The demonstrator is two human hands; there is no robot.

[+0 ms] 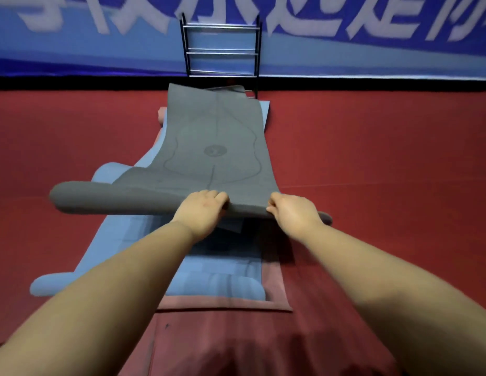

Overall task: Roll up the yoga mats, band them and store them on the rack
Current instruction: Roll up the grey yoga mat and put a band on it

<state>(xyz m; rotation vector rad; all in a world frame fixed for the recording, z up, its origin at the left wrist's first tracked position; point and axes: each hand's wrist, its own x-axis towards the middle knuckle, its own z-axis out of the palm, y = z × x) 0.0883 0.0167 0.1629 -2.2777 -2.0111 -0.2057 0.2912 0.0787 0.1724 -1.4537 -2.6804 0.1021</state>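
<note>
Holding the near edge of the grey mat (214, 147) off the floor, you have your left hand (202, 211) and right hand (292, 213) both closed on that edge, fingers curled over it, so each grip is pinching the mat and nothing else. The mat lies on top of the pile: a blue mat (144, 237) sits beneath it, skewed to the left, and a reddish mat (274, 297) lies under both, its near end reaching toward you. The rack (222, 51) stands at the far end, against the blue wall banner (372, 50), with its rungs bare.

Your hands look bunched toward the right half of the edge, and the left corner droops in a loose curl. Before you start rolling, it would probably help to slide your left hand outward so the two grips are evenly spread. Turn the first fold tight and square to the long sides; a crooked start will likely cone out as you go. Keep the roll pressed down as you push it toward the rack, so the mats underneath are not dragged along. No band shows here, so you will need to find one.
</note>
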